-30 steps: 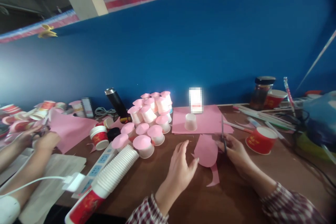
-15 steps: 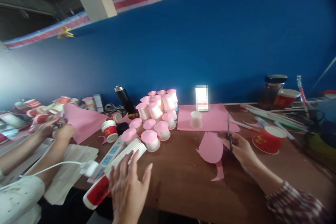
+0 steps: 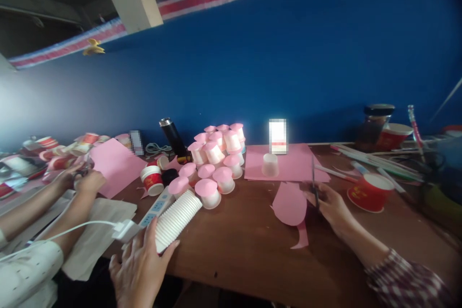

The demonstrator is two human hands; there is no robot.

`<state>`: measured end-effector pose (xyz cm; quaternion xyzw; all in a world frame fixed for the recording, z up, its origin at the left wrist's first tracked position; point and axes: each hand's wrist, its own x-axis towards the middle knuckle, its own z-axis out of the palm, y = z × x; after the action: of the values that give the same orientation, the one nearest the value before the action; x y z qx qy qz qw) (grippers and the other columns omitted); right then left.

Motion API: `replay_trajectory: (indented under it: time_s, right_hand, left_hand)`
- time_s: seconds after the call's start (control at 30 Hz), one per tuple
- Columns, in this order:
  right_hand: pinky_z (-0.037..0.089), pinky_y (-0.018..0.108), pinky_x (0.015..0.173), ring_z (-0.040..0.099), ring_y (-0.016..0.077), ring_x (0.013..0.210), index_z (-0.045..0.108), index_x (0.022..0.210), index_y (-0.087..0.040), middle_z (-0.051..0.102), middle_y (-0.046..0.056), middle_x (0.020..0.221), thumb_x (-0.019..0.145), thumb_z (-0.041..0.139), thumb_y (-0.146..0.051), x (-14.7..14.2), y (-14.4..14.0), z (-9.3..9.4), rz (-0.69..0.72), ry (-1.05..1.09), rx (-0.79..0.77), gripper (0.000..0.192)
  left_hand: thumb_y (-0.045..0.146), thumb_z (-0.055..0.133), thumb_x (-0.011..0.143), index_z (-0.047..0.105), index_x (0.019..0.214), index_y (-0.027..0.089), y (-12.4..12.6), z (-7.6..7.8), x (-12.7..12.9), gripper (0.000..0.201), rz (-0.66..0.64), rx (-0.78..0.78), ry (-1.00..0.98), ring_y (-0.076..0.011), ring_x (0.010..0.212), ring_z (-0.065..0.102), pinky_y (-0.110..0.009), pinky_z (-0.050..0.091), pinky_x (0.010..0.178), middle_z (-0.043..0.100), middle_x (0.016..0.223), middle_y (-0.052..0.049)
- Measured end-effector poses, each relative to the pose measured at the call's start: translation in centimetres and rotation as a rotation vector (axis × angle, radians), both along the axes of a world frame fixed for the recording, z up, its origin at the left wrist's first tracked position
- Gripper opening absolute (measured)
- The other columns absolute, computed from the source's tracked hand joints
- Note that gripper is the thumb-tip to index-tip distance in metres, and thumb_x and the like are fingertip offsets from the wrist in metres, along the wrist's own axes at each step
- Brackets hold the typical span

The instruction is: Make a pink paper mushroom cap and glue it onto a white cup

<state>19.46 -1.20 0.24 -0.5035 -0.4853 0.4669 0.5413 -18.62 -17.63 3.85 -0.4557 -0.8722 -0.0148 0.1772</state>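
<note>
A: Where is the stack of white cups (image 3: 177,219)?
B: Lying on its side on the brown surface (image 3: 249,250), long axis running from near-left to far-right, its far end pointing toward the pink-topped cups (image 3: 212,166).
A: And the hands?
B: The left hand (image 3: 139,269) is wrapped around the stack's near end. The right hand (image 3: 330,207) is closed on scissors (image 3: 314,185), blades pointing away, just beside a pink paper cutout (image 3: 289,204).

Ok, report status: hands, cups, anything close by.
Left hand gripping the stack of white cups. Right hand holding scissors beside pink cutout. Power strip alongside the stack.
</note>
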Motion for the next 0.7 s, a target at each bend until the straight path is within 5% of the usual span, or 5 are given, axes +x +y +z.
replay_trajectory:
  time_s: [0.23, 0.7]
  right_hand:
    - [0.052, 0.031, 0.071, 0.065, 0.0216, 0.077, 0.066, 0.097, -0.016, 0.07, 0.008, 0.089, 0.054, 0.081, -0.043, -0.1, -0.2, 0.4, 0.003, 0.014, -0.017, 0.053]
    - [0.052, 0.031, 0.075, 0.065, 0.0227, 0.083, 0.064, 0.098, -0.016, 0.07, 0.009, 0.093, 0.056, 0.081, -0.041, 0.0, 0.0, 0.1, 0.021, 0.011, -0.014, 0.052]
  left_hand:
    - [0.044, 0.038, 0.085, 0.037, 0.131, 0.017, -0.4, 0.0, 0.2, 0.054, -0.038, 0.001, 0.082, -0.0283, 0.095, 0.057, -0.038, 0.038, 0.08, 0.062, 0.111, -0.011]
    - [0.043, 0.042, 0.082, 0.039, 0.13, 0.018, -2.4, -1.4, 0.3, 0.054, -0.198, 0.07, -0.014, -0.027, 0.098, 0.058, -0.036, 0.041, 0.079, 0.059, 0.121, -0.009]
